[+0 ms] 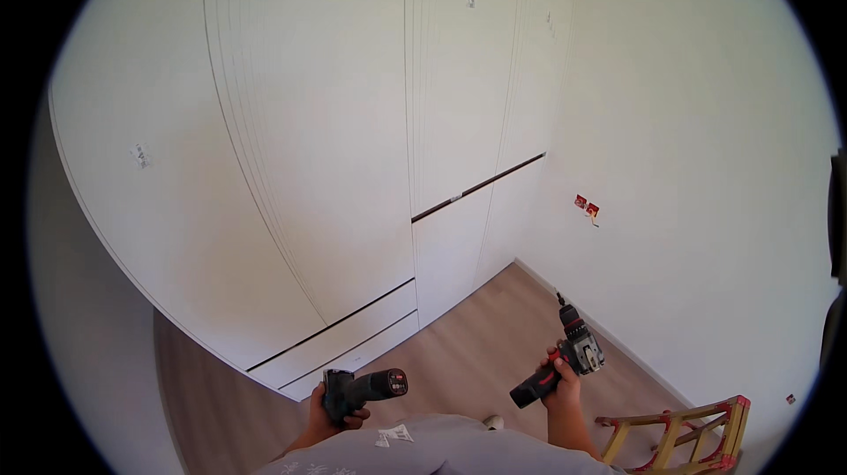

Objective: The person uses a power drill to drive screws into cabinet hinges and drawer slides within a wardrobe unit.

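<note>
My right hand (565, 388) is wrapped round the grip of a cordless drill (573, 325), black, red and silver. Its bit points up and away from me, apart from the wall. Lower left, my left hand (319, 413) grips a second dark cordless power tool (379, 385) by its body. That tool's round handle end points to the right, and its front is turned out of sight. Both tools are in the air above the floor, touching nothing but my hands.
A tall white wardrobe (335, 122) with doors and low drawers fills the left and centre. Red wall boxes with a loose wire (587, 208) sit on the right wall (688, 122). A yellow and red stepladder (679, 435) is at lower right. The floor (459, 334) is brown wood.
</note>
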